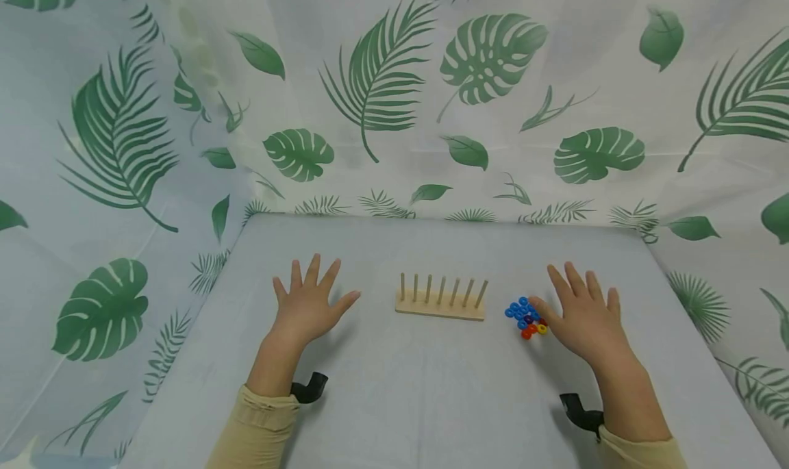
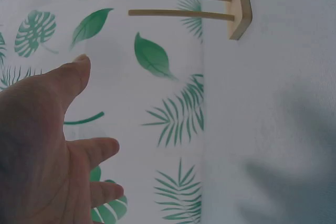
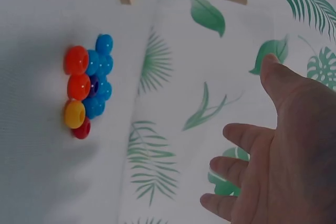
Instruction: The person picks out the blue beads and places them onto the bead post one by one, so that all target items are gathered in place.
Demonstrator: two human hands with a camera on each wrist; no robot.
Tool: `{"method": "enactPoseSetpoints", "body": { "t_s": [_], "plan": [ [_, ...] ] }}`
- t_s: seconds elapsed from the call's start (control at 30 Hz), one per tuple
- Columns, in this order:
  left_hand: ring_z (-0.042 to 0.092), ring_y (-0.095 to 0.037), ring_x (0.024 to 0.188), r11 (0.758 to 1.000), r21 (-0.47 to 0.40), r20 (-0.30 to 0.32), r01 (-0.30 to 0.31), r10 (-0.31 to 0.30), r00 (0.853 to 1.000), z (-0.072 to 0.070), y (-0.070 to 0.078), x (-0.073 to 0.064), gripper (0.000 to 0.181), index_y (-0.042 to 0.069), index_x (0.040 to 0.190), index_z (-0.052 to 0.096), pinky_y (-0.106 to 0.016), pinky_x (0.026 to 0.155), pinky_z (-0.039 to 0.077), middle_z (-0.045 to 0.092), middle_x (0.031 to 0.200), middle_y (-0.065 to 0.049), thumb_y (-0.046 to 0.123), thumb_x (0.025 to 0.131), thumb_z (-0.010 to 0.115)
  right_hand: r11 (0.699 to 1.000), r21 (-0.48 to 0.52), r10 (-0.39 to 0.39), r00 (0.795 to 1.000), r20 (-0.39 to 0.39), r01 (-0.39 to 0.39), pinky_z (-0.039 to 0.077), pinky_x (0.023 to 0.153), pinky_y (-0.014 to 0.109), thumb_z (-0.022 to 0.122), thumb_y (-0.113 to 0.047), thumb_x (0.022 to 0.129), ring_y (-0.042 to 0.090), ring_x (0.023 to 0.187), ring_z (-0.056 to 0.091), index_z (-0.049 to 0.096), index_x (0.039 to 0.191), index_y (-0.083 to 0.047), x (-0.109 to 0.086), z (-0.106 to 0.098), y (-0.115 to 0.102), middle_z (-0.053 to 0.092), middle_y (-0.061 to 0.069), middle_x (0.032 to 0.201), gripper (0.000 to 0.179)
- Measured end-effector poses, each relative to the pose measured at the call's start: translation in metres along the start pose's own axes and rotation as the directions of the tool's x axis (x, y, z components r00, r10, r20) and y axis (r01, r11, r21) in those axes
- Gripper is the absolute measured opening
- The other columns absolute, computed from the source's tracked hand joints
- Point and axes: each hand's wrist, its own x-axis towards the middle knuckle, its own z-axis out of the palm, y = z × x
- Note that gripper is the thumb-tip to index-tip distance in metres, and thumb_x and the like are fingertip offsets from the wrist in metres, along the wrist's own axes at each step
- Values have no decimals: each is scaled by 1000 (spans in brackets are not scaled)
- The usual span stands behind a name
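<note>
A wooden peg rack [image 1: 440, 305] with several upright thin pegs stands in the middle of the table in the head view. To its right lies a cluster of beads [image 1: 522, 313], mostly blue, with orange, yellow, dark red and dark purple ones among them. My left hand [image 1: 308, 310] is held left of the rack, fingers spread and holding nothing. My right hand [image 1: 582, 322] hovers beside the beads, also spread, its thumb overlapping their edge in the head view. The right wrist view shows a gap between that hand and the beads [image 3: 79, 86].
A white cloth covers the table [image 1: 394, 400]. Leaf-printed curtains [image 1: 394, 99] rise behind it and on both sides. Black wrist mounts [image 1: 311, 388] stick out at both sleeves [image 1: 261, 421]. In the left wrist view, the rack's end [image 2: 240, 9] shows at the top.
</note>
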Motion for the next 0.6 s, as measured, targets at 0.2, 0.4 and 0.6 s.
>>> {"method": "enactPoseSetpoints", "body": {
  "t_s": [0.2,0.4,0.6],
  "plan": [
    [1,-48,151,997,-60,-6,-52,51,999,9,0,10,85,28,158,23,-77,113,0,11,167,-13,80,91,30,998,49,-41,998,39,39,6,111,78,41,-64,98,58,142,15,25,155,-5,6,-1,8,21,32,158,84],
    [22,-36,151,909,-383,-4,-166,178,984,34,1,32,65,22,155,33,-59,121,22,28,162,-11,57,101,44,980,199,-63,986,156,31,41,101,70,46,-53,101,53,131,41,43,148,-6,20,7,25,44,30,146,67],
    [47,-28,138,749,-630,-36,-205,236,971,67,9,52,50,20,149,44,-47,114,40,45,153,-5,40,103,51,957,287,-32,975,218,-33,49,94,64,51,-45,101,45,124,51,54,140,-12,38,24,48,55,24,138,51]
  ]
}}
